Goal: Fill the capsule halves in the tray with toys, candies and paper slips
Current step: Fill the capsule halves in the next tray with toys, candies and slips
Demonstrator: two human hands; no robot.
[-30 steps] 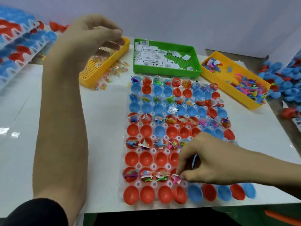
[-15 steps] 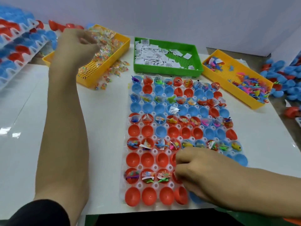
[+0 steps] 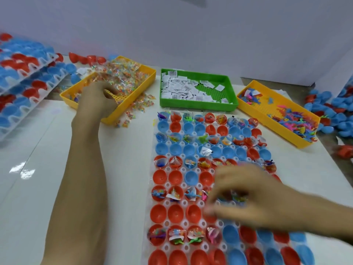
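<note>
A clear tray [image 3: 168,170] holds rows of red and blue capsule halves; alternate rows hold toys, candies and slips, and the rows between are bare. My right hand [image 3: 248,196] hovers blurred over the tray's lower middle, fingers spread, nothing visible in it. Just below it, a red half [image 3: 214,236] holds a pink toy and a wrapper. My left hand [image 3: 97,96] reaches into the yellow candy tray [image 3: 147,73], fingers curled into the wrapped candies [image 3: 122,73]. A green tray [image 3: 198,107] holds paper slips [image 3: 177,87]. A second yellow tray [image 3: 277,129] holds small coloured toys [image 3: 298,121].
Stacked trays of red and blue halves [image 3: 24,83] lie at the far left. Loose capsule halves [image 3: 336,109] are piled at the far right. Spilled candies [image 3: 133,109] lie on the white table beside the candy tray. A wall stands behind.
My right hand has risen from the fourth half of the second-last row, leaving a pink toy there, and moved up-right. My left hand has dropped into the candy tray.
</note>
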